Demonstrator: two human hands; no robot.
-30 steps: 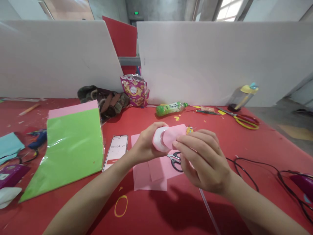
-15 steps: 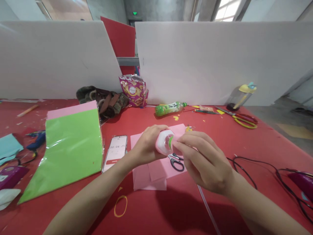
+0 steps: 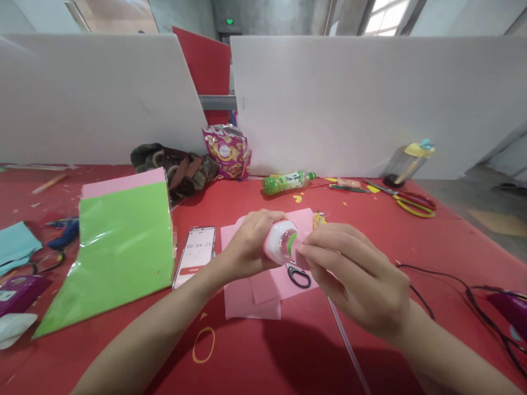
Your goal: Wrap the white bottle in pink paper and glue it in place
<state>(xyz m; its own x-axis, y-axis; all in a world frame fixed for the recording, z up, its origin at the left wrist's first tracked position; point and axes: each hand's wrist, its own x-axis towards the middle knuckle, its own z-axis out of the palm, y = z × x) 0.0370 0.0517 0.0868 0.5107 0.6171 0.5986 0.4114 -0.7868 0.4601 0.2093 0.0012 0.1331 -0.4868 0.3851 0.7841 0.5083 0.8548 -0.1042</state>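
My left hand (image 3: 251,244) is wrapped round a bottle (image 3: 279,240) with a white shoulder and pink around its side. The bottle is tilted, its clear neck and green ring pointing right. My right hand (image 3: 358,274) is closed in a pinch at the mouth end, on a small pink piece (image 3: 300,251) that looks like paper. Fingers partly hide that piece. Below the hands, pink paper sheets (image 3: 263,304) lie on the red table, with black-handled scissors (image 3: 300,277) on them, partly covered.
Left of the sheets lie a phone (image 3: 196,252) and a green sheet (image 3: 127,247). At the back are a snack bag (image 3: 227,151), a green bottle (image 3: 286,182) and red-yellow scissors (image 3: 414,204). A cable (image 3: 448,274) runs along the right; a clear strip (image 3: 346,337) lies in front.
The bottle's neck and my right hand have shifted slightly right, and more of the scissors is covered. The whole view has moved a little. Both hands keep their hold.
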